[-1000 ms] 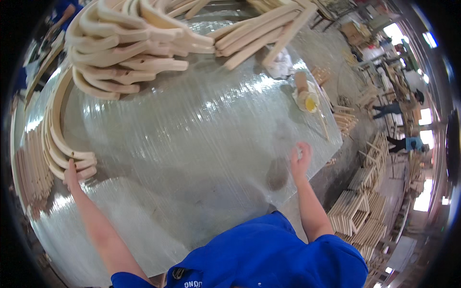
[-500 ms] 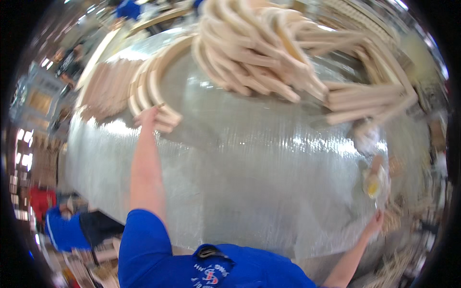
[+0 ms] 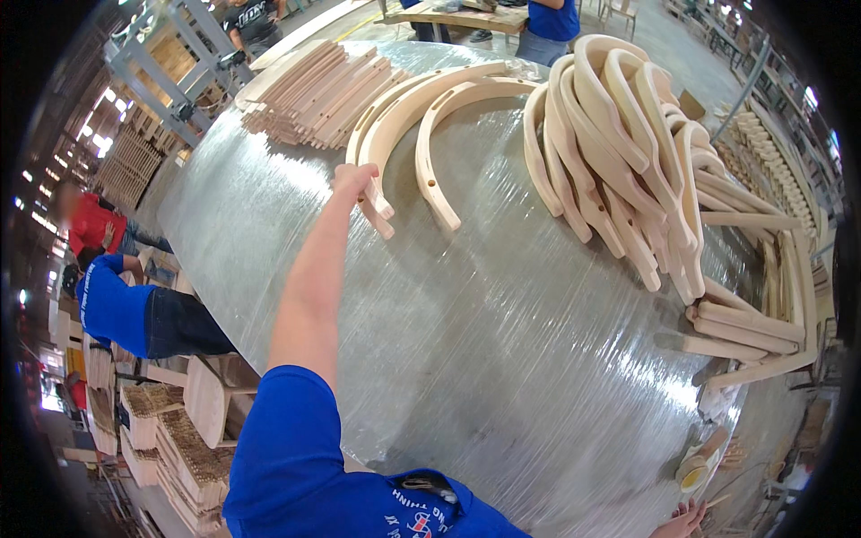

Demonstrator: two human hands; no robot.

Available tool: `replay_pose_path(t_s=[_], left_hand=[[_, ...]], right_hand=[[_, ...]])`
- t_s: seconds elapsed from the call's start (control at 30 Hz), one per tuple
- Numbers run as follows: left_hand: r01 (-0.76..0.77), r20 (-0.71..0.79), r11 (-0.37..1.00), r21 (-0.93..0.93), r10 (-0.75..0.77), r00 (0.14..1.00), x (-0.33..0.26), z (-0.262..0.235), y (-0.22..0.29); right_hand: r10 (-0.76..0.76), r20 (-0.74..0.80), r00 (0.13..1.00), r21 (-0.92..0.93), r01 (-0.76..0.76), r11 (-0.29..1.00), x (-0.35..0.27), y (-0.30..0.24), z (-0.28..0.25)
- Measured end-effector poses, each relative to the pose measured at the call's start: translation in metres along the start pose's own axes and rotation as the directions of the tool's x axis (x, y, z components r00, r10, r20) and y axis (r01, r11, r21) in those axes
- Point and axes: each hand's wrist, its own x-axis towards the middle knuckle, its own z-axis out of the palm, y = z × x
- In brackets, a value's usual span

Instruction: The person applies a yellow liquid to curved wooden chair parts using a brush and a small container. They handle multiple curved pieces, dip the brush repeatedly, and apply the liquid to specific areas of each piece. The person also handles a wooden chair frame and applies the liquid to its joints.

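Note:
My left hand [image 3: 356, 179] reaches far across the table and is closed round the near end of a curved wooden piece [image 3: 395, 121]. Another curved piece lies close against it on the left, its end showing under my hand. Just to the right, a separate curved piece [image 3: 430, 170] with small drilled holes rests on the tabletop. My right hand [image 3: 684, 519] is low at the right rim, its fingers bent by a thin pale stick [image 3: 719, 500] that it seems to hold. Beyond it sits a small container with something yellow [image 3: 692, 477].
The table [image 3: 448, 359] is covered with shiny clear film. Straight wooden strips [image 3: 332, 94] lie in rows at the far left. A tall heap of curved wooden parts [image 3: 619, 152] stands at the right, near stacked wooden bars [image 3: 744, 327]. Co-workers [image 3: 134, 305] are at the left and far side.
My view has turned and steadied. The rightmost curved piece now lies apart from the others. My left hand stays at the curved pieces; my right hand sits lower in view.

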Motion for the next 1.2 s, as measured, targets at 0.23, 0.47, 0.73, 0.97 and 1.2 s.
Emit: replay_pose_path(t_s=[0.23,0.47,0.73,0.97,1.2], left_hand=[[-0.060,0.089,0.993,0.099,0.051,0.995,0.020,-0.033,0.033],[0.210,0.318,0.817,-0.537,-0.034,0.947,-0.032,0.037,0.032],[0.463,0.478,0.185,-0.867,0.042,0.877,-0.052,-0.003,0.037],[-0.033,0.083,0.438,-0.899,0.244,0.966,-0.150,-0.108,-0.017],[-0.655,-0.100,0.732,-0.189,0.649,0.754,-0.303,-0.333,-0.038]], right_hand=[[-0.142,0.189,0.972,0.391,0.058,0.918,0.013,0.017,-0.007],[0.038,-0.045,0.998,0.376,-0.018,0.926,-0.007,-0.012,-0.001],[0.031,-0.213,0.976,0.285,0.032,0.958,-0.008,-0.019,-0.018],[-0.042,-0.177,0.983,0.433,0.116,0.894,-0.008,-0.008,-0.044],[-0.163,0.046,0.985,0.790,0.064,0.610,0.004,-0.001,-0.002]])
